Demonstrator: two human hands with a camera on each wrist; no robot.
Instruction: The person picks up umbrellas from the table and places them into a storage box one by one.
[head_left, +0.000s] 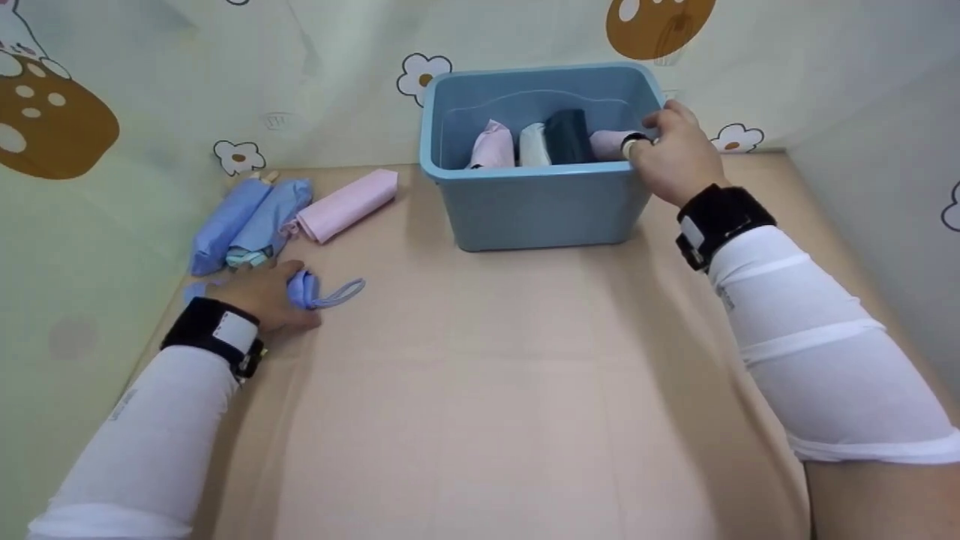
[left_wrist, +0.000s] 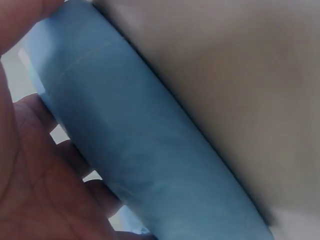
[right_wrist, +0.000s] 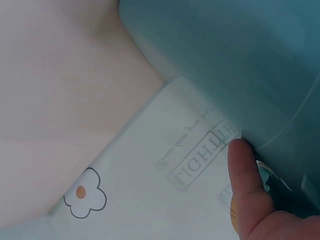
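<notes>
In the head view, my left hand (head_left: 262,296) is at the left of the table, gripping a blue folded umbrella (head_left: 302,290) with a wrist loop at its end. The left wrist view shows the umbrella's smooth blue cover (left_wrist: 135,120), with the thumb on one side and fingertips along the other. At the back, my right hand (head_left: 679,154) holds the right rim of a blue-grey plastic bin (head_left: 544,210); one finger (right_wrist: 245,170) touches its outer wall. Inside lie rolled umbrellas: a pink one (head_left: 493,145), a whitish one (head_left: 534,145), a dark one (head_left: 568,136) and a mauve one (head_left: 607,144).
Two more blue folded umbrellas (head_left: 229,225) lie side by side beyond my left hand, against the left wall. A pink folded umbrella (head_left: 349,205) lies slantwise between them and the bin. A pale patterned sheet (head_left: 337,97) covers the walls behind the beige tabletop (head_left: 465,375).
</notes>
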